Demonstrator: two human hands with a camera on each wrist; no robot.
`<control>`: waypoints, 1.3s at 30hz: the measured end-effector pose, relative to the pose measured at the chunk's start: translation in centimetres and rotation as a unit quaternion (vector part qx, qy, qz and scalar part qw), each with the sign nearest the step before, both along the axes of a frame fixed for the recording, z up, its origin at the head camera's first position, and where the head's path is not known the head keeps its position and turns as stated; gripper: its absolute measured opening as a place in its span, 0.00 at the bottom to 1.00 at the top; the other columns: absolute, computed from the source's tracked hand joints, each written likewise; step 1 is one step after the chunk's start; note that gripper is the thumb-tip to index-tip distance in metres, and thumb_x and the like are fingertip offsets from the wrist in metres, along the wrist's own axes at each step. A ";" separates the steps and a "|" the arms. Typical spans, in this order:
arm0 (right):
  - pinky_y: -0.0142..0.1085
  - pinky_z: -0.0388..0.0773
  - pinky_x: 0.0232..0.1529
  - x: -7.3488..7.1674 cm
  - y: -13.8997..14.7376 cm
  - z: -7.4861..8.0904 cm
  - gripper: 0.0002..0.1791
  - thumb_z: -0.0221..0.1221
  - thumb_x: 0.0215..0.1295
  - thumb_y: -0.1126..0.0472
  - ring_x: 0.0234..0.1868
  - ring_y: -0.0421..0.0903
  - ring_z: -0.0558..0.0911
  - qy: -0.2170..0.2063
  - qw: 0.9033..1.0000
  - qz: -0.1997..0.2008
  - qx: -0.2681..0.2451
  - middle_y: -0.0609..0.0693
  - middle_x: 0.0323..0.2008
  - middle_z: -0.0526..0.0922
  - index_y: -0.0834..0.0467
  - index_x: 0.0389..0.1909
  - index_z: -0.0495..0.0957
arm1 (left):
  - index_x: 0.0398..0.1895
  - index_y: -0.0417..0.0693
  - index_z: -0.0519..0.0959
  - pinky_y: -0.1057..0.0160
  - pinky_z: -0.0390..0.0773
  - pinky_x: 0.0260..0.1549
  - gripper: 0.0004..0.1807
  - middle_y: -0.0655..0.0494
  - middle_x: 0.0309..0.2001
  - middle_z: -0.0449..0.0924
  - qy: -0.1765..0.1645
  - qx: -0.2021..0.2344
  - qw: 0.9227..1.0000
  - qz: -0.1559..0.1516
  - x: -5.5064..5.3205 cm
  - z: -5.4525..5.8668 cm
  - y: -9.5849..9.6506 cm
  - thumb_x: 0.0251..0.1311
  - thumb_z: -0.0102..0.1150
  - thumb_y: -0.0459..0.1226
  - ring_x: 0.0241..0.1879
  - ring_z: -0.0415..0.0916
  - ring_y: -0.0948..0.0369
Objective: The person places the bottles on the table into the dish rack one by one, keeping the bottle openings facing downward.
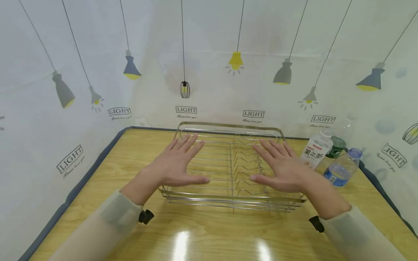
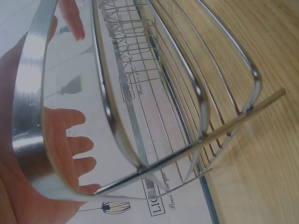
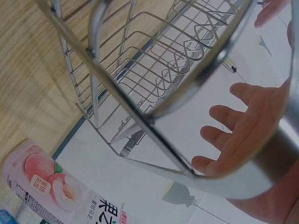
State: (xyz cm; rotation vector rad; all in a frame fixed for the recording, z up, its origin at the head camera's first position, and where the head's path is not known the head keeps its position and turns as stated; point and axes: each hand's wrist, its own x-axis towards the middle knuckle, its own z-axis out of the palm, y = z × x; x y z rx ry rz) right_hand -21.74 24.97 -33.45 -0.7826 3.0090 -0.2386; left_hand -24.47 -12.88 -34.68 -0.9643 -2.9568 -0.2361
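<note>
A metal wire dish rack (image 1: 215, 197) with a flat rim and a row of wavy plate dividers stands on the wooden table. Over its left half hovers my left hand (image 1: 177, 163), palm down, fingers straight and spread, holding nothing. My right hand (image 1: 282, 168) is spread the same way above the divider side, thumb pointing toward the other hand. In the left wrist view, the rack's rim (image 2: 32, 112) passes in front of the left hand (image 2: 60, 158). The right wrist view has the right hand (image 3: 247, 126) behind the rack's curved corner.
Right of the rack stand a white-labelled tea bottle (image 1: 316, 148), a bottle with a green label (image 1: 336, 146) and a blue-capped bottle (image 1: 343, 168). A white cloth printed with lamps (image 1: 212, 72) surrounds the table (image 1: 202, 235) at the back and sides.
</note>
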 end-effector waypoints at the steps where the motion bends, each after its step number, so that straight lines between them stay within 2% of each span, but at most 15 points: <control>1: 0.69 0.32 0.85 0.0 0.0 0.0 0.53 0.52 0.78 0.25 0.90 0.66 0.43 0.000 1.000 -0.001 -0.001 0.59 0.91 0.43 0.46 0.92 0.44 | 0.92 0.59 0.42 0.40 0.36 0.88 0.64 0.51 0.92 0.32 0.000 0.001 1.000 0.000 0.0 -0.1 0.0 0.64 0.51 0.80 0.91 0.31 0.47; 4: 0.71 0.40 0.85 0.1 0.1 -0.2 0.51 0.52 0.79 0.26 0.89 0.67 0.51 0.013 1.000 -0.002 -0.006 0.60 0.90 0.50 0.46 0.91 0.47 | 0.92 0.57 0.46 0.37 0.43 0.87 0.62 0.48 0.92 0.38 0.003 0.015 1.000 0.003 0.1 -0.1 0.0 0.66 0.53 0.78 0.91 0.37 0.45; 6: 0.71 0.55 0.81 0.1 0.2 -0.2 0.48 0.54 0.80 0.28 0.83 0.68 0.65 0.033 0.999 -0.002 -0.014 0.61 0.86 0.60 0.46 0.90 0.53 | 0.91 0.55 0.50 0.35 0.52 0.85 0.58 0.46 0.91 0.47 0.003 0.032 0.999 0.003 0.1 -0.1 0.1 0.69 0.55 0.74 0.89 0.46 0.43; 9: 0.65 0.79 0.65 0.3 0.6 -0.1 0.42 0.58 0.80 0.33 0.65 0.64 0.83 0.070 0.997 0.000 -0.034 0.59 0.74 0.76 0.48 0.85 0.63 | 0.89 0.52 0.58 0.35 0.67 0.78 0.50 0.44 0.86 0.60 -0.013 0.067 0.998 0.000 0.2 0.0 0.4 0.75 0.58 0.67 0.84 0.61 0.42; 12: 0.55 0.86 0.49 0.5 1.1 0.0 0.33 0.62 0.81 0.41 0.54 0.56 0.87 0.096 0.993 0.010 -0.063 0.55 0.62 0.82 0.51 0.79 0.71 | 0.86 0.51 0.64 0.38 0.74 0.74 0.43 0.45 0.83 0.66 -0.049 0.112 0.992 -0.009 0.4 0.1 0.6 0.77 0.60 0.60 0.78 0.71 0.44; 15: 0.52 0.86 0.46 0.8 1.8 0.2 0.27 0.64 0.81 0.49 0.55 0.53 0.87 0.110 0.989 0.018 -0.093 0.53 0.59 0.85 0.53 0.75 0.76 | 0.84 0.50 0.67 0.40 0.78 0.70 0.39 0.45 0.80 0.70 -0.081 0.164 0.983 -0.023 0.5 0.1 0.7 0.78 0.62 0.56 0.73 0.76 0.46; 19: 0.51 0.87 0.44 1.2 3.1 0.7 0.22 0.64 0.81 0.52 0.54 0.53 0.88 0.126 0.984 0.007 -0.121 0.53 0.60 0.88 0.53 0.70 0.79 | 0.82 0.50 0.69 0.44 0.83 0.65 0.36 0.46 0.76 0.75 -0.128 0.233 0.963 -0.039 0.7 0.1 1.0 0.78 0.65 0.51 0.68 0.81 0.48; 21: 0.49 0.87 0.42 1.4 4.0 1.0 0.21 0.65 0.80 0.54 0.53 0.53 0.89 0.150 0.980 0.003 -0.133 0.53 0.60 0.88 0.53 0.68 0.80 | 0.82 0.51 0.70 0.46 0.84 0.63 0.35 0.47 0.74 0.77 -0.153 0.262 0.952 -0.044 0.8 0.2 1.1 0.77 0.66 0.50 0.67 0.82 0.49; 23: 0.45 0.87 0.38 1.5 5.1 1.0 0.20 0.67 0.78 0.57 0.51 0.53 0.89 0.182 0.972 0.005 -0.147 0.54 0.58 0.89 0.55 0.67 0.82 | 0.81 0.51 0.71 0.48 0.85 0.62 0.34 0.48 0.73 0.78 -0.168 0.280 0.944 -0.051 0.9 0.2 1.2 0.77 0.67 0.49 0.66 0.83 0.50; 25: 0.37 0.84 0.37 1.6 6.4 1.2 0.20 0.69 0.76 0.60 0.50 0.48 0.87 0.212 0.964 0.003 -0.161 0.54 0.55 0.89 0.56 0.65 0.83 | 0.80 0.52 0.72 0.50 0.86 0.61 0.33 0.49 0.72 0.79 -0.176 0.289 0.939 -0.056 1.0 0.1 1.3 0.77 0.66 0.48 0.64 0.84 0.52; 29: 0.21 0.73 0.44 1.9 9.2 1.7 0.19 0.68 0.75 0.62 0.50 0.24 0.78 0.245 0.949 -0.032 -0.196 0.55 0.52 0.88 0.58 0.64 0.83 | 0.78 0.53 0.74 0.52 0.86 0.60 0.30 0.52 0.68 0.82 -0.188 0.300 0.934 -0.056 1.2 0.0 1.4 0.77 0.67 0.47 0.62 0.86 0.54; 32: 0.17 0.67 0.47 2.2 11.5 2.1 0.19 0.66 0.77 0.63 0.52 0.11 0.67 0.257 0.940 -0.072 -0.215 0.59 0.54 0.86 0.61 0.65 0.83 | 0.76 0.53 0.75 0.52 0.86 0.61 0.29 0.54 0.66 0.83 -0.204 0.305 0.928 -0.056 1.4 0.1 1.4 0.77 0.67 0.47 0.61 0.86 0.56; 36: 0.14 0.59 0.50 2.5 14.7 2.1 0.21 0.63 0.80 0.60 0.54 0.12 0.61 0.253 0.931 -0.142 -0.220 0.65 0.61 0.81 0.63 0.69 0.80 | 0.75 0.54 0.77 0.52 0.85 0.62 0.27 0.55 0.65 0.84 -0.223 0.307 0.923 -0.058 1.5 -0.1 1.5 0.77 0.67 0.47 0.60 0.85 0.57; 37: 0.14 0.57 0.50 2.6 15.4 2.1 0.23 0.63 0.81 0.60 0.54 0.17 0.65 0.248 0.930 -0.161 -0.220 0.66 0.62 0.79 0.63 0.70 0.79 | 0.75 0.54 0.77 0.52 0.85 0.62 0.27 0.55 0.64 0.84 -0.226 0.308 0.922 -0.059 1.6 -0.2 1.5 0.77 0.67 0.48 0.60 0.85 0.58; 39: 0.12 0.53 0.52 2.6 16.7 1.9 0.25 0.62 0.82 0.58 0.55 0.19 0.64 0.235 0.924 -0.195 -0.229 0.67 0.65 0.77 0.63 0.73 0.77 | 0.74 0.55 0.78 0.52 0.85 0.62 0.26 0.56 0.64 0.85 -0.228 0.311 0.921 -0.058 1.6 -0.2 1.5 0.77 0.67 0.48 0.59 0.85 0.58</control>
